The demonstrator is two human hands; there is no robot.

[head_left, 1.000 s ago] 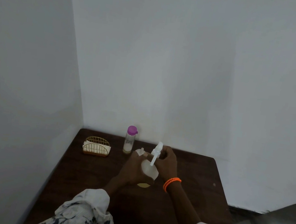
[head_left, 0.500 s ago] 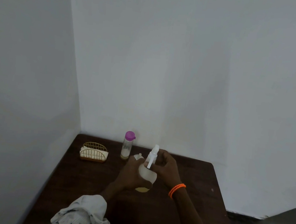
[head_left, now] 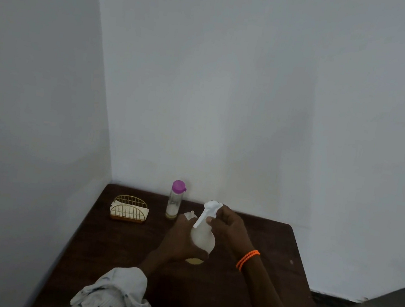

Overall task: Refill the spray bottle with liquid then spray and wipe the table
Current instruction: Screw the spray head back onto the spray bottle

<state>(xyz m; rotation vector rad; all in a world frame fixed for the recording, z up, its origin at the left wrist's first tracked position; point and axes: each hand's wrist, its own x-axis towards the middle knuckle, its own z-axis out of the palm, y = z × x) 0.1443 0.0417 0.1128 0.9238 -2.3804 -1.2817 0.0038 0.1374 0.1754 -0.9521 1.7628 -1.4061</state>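
At the far left of the dark brown wooden desk [head_left: 111, 249] stands a small gold wire holder [head_left: 129, 208] with pale folded napkins inside it, near the corner of the two white walls. Just to its right, close to the back wall, a slim clear bottle with a purple cap [head_left: 175, 199] stands upright, and a pale liquid fills its lower part. I judge this is the refill liquid, and its cap is on.

Next comes the left hand [head_left: 179, 240]. Its fingers are curled around the round body of the translucent white spray bottle [head_left: 202, 239], which stands on the desk near the middle, in front of the person. A small whitish object is partly seen behind this hand, and I cannot tell what it is.

The right hand [head_left: 229, 227], with an orange beaded bracelet [head_left: 247, 259] on the wrist, pinches the white spray head [head_left: 211, 207] at the top. The thin tube under the head is tilted and seems to be out of the neck, so I judge the step in hand is taking off the spray head to open the bottle.

The next move, I think, calls for putting the head down on the desk, then reaching for the purple-capped bottle, opening it, and pouring carefully into the narrow neck while the left hand keeps the spray bottle steady.
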